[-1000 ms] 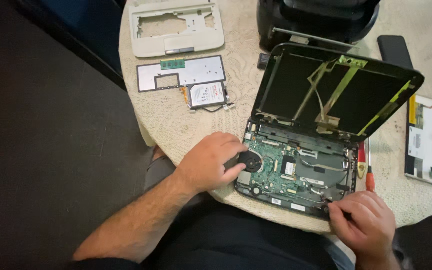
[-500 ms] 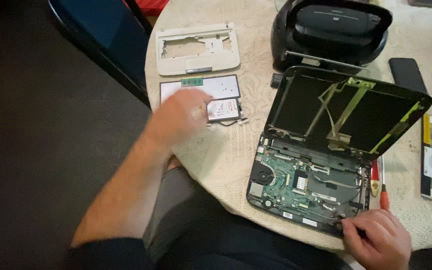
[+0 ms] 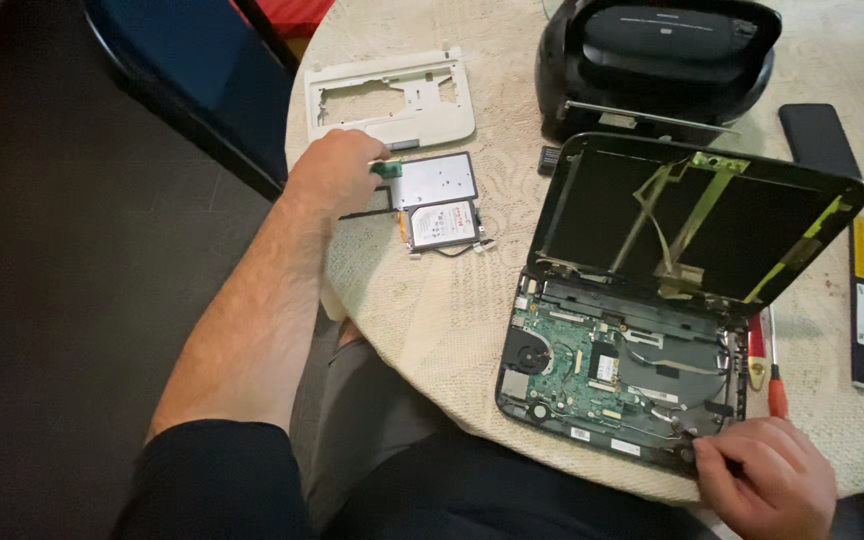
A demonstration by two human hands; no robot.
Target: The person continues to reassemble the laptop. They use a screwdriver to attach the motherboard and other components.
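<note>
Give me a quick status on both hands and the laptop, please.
Left hand pinching small green board over grey panel. Right hand at opened laptop front corner. Nothing between.

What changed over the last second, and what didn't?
The left hand left the fan corner of the open laptop and moved away to the metal plate, now pinching a small green part. The right hand stayed at the laptop's near right corner; the laptop, white bezel and drive stayed put.
</note>
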